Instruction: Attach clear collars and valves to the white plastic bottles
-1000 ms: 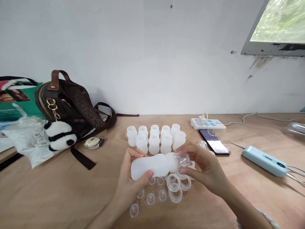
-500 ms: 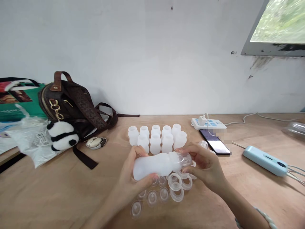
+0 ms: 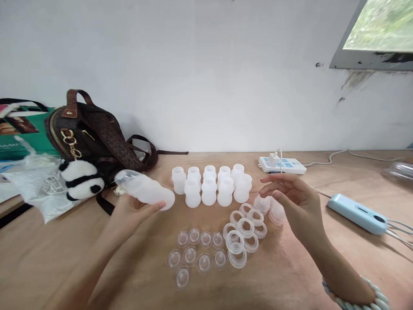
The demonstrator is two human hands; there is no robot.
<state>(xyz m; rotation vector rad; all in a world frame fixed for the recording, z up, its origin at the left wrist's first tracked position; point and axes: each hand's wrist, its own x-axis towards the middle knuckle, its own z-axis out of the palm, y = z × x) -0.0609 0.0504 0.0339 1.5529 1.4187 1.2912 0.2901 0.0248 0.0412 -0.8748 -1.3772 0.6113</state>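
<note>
A frosted white baby bottle (image 3: 150,191) with a clear cap lies tilted in my left hand (image 3: 134,215), its capped end up and to the left. My right hand (image 3: 295,202) is raised with fingers apart, holding nothing, near some clear caps (image 3: 276,213) it partly covers. Several open white bottles (image 3: 209,191) stand in two rows at the middle of the table. In front of my right hand lie several translucent rings (image 3: 245,228), some overlapping. Clear silicone nipples (image 3: 204,261) sit in loose rows nearer to me.
On the left are a brown backpack (image 3: 87,129), a panda plush (image 3: 82,178), a plastic bag (image 3: 35,181) and a green bag (image 3: 19,142). A power strip (image 3: 292,165) and a light-blue device (image 3: 356,214) with cables lie on the right of the wooden table (image 3: 129,267).
My left hand has carried the bottle left and turned its capped end leftward. My right hand has let go of the cap and moved right and up, uncovering the rings and nipples.
</note>
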